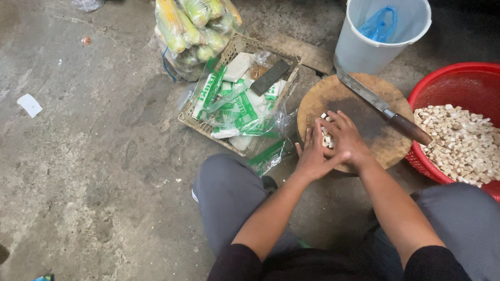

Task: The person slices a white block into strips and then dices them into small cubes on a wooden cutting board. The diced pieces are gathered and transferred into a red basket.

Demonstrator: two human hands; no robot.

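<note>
A round wooden chopping board (368, 126) lies on the concrete floor in front of my knees. A small heap of pale tofu cubes (326, 139) sits at its left edge. My left hand (311, 157) and my right hand (346, 140) are cupped together around the heap, fingers touching the cubes. A cleaver with a brown wooden handle (383, 107) rests flat across the board's upper right, untouched. To the right, a red plastic basket (477, 83) holds many cut tofu cubes (466, 145).
A woven tray (240, 44) left of the board carries green-and-white plastic packets (234, 109) and a dark flat block. Bagged corn cobs (193, 23) lie behind it. A white bucket (378, 42) with a blue bag inside stands at the back.
</note>
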